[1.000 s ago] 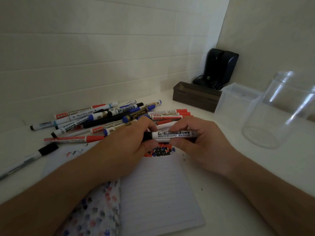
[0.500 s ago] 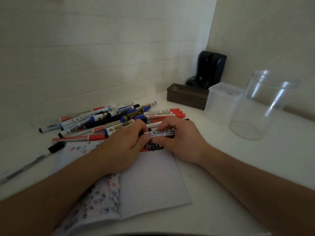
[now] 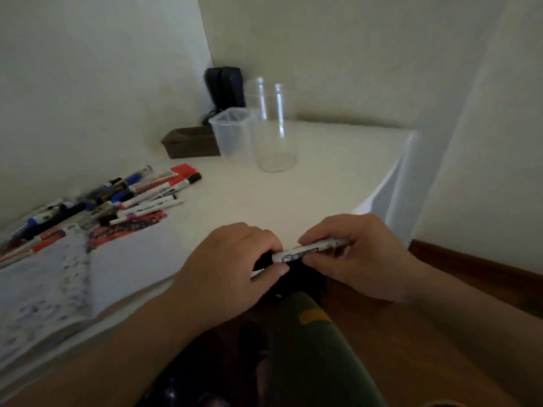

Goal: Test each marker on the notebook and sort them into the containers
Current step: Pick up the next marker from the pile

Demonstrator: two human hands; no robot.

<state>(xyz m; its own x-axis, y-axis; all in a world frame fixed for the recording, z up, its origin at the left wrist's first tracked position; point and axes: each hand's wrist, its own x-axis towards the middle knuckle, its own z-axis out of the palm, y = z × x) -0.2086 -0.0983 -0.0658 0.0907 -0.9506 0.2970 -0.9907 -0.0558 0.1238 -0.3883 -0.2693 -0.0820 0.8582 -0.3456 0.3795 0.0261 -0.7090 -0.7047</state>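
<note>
Both hands hold one white whiteboard marker (image 3: 305,251) level over the table's near edge. My left hand (image 3: 235,262) grips its black cap end, and my right hand (image 3: 358,257) is curled round the barrel. The open notebook (image 3: 117,268) with coloured scribbles lies at the left. Behind it is a pile of several red, blue and black markers (image 3: 126,198). A clear round jar (image 3: 271,127) and a translucent square tub (image 3: 230,130) stand empty at the back.
A dark brown tray (image 3: 188,145) and a black device (image 3: 224,86) sit in the back corner by the wall. The white table (image 3: 323,177) ends at the right, with wooden floor (image 3: 440,289) beyond. My lap is below the hands.
The view has swung right and down. Both hands have drawn the marker back from over the notebook to the table's near edge, still gripping it at both ends.
</note>
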